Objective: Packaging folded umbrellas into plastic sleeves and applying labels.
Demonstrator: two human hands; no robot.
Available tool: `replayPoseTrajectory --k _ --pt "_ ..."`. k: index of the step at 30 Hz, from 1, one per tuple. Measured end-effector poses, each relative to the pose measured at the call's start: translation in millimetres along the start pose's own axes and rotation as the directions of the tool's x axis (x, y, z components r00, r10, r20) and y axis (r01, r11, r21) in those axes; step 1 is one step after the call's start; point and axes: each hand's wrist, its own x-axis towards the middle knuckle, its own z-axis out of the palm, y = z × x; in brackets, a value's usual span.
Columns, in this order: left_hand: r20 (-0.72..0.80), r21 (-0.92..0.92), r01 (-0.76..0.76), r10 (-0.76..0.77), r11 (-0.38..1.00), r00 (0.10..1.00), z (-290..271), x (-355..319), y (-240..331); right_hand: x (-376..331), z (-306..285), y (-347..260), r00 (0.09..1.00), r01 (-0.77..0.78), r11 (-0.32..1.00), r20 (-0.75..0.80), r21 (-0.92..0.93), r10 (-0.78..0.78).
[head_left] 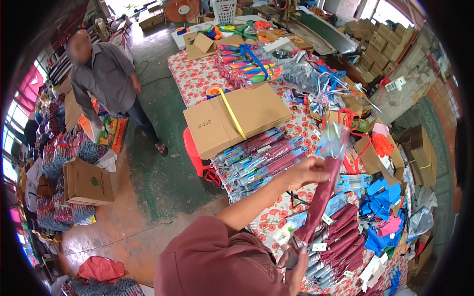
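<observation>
A folded maroon umbrella (320, 209) is held slantwise over the table between my two hands. My left hand (308, 173) is closed around its upper part, where a clear plastic sleeve (336, 140) covers the far end. Lower down, my right hand (297, 261) grips the near end by the handle, which my fingers partly hide. Just right of my hands lies a pile of folded maroon umbrellas (343, 241) with small white tags. Beyond my left forearm, several sleeved umbrellas (266, 159) lie in a stack.
Flattened cardboard boxes (237, 118) with a yellow strap rest on the flowered tablecloth (190, 79). Blue fabric pieces (380, 207) and an open carton (377, 158) are at the right. A red stool (193, 153) stands left of the table. Another person (106, 79) stands at far left.
</observation>
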Motion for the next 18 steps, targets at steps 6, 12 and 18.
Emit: replayPoseTrajectory --k 6,12,18 --pt "-0.199 0.039 0.002 0.005 0.999 0.980 -9 -18 -33 10 -5 -2 0.972 0.043 0.891 -0.189 -0.453 -0.143" --pt "0.085 0.166 0.091 -0.107 0.982 0.991 -7 -38 -58 18 -7 24 0.981 0.101 0.989 -0.153 -0.110 -0.118" --pt "-0.087 0.083 0.286 -0.279 0.955 0.956 -10 -42 -62 21 -50 24 0.988 -0.146 0.809 0.123 0.569 0.092"
